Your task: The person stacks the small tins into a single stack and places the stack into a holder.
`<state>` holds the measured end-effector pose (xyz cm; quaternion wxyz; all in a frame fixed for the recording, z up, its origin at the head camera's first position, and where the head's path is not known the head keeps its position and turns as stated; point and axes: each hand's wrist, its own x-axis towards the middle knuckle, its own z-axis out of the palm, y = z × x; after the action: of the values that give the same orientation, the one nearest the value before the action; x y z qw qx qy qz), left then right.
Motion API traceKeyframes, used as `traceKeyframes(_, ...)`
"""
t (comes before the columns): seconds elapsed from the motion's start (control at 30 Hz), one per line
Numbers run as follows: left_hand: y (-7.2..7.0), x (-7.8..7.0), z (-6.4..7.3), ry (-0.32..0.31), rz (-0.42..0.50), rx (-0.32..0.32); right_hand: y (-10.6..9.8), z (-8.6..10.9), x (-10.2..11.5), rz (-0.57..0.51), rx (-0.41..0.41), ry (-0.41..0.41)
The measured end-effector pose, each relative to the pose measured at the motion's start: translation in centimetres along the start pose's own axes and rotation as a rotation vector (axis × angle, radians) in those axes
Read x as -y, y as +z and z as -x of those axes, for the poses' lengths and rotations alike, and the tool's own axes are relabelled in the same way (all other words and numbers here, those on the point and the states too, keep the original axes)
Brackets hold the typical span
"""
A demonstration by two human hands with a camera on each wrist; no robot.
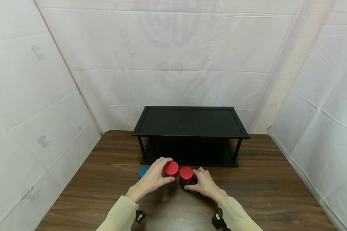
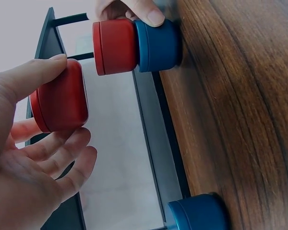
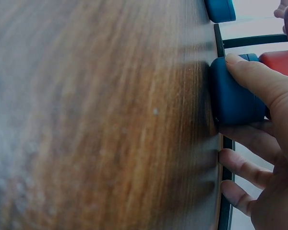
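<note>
My left hand (image 1: 151,179) pinches a red round tin (image 2: 62,98) between thumb and fingers, holding it up off the table. To its right, a second red tin (image 1: 186,174) sits on top of a blue tin (image 2: 158,45) that stands on the table. My right hand (image 1: 204,183) grips that lower blue tin, thumb on one side and fingers on the other, as the right wrist view shows. Another blue tin (image 1: 143,171) stands alone on the table, partly hidden behind the left hand in the head view.
A black two-level rack (image 1: 191,122) stands behind the tins, its lower shelf (image 1: 188,150) close to them. The brown wooden table (image 1: 263,192) reaches out on both sides. White sheeting (image 1: 173,64) hangs at the back and sides.
</note>
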<state>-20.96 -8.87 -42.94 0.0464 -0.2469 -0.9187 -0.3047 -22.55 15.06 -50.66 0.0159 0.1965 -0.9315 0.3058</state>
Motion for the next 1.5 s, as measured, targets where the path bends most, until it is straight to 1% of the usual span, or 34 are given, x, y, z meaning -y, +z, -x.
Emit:
traceKeyframes(0.37,-0.1,-0.4,-0.4,0.011,0.013,0.009,0.0,0.0,-0.1,0.0,-0.001,-0.001)
traceKeyframes(0.63,0.2,-0.7,-0.8,0.026,0.015,0.008,0.1,0.0,-0.1,0.007,-0.006,-0.005)
traceKeyframes(0.9,0.5,-1.0,-1.2,0.032,0.017,0.026,0.1,0.0,-0.1,0.01,-0.007,-0.017)
traceKeyframes(1.3,0.9,-1.3,-2.0,0.05,0.009,0.046,0.0,-0.1,0.0,0.003,0.0,-0.006)
traceKeyframes(1.5,0.9,-1.6,-2.3,0.055,0.021,0.059,0.0,-0.1,0.0,0.001,-0.005,-0.012)
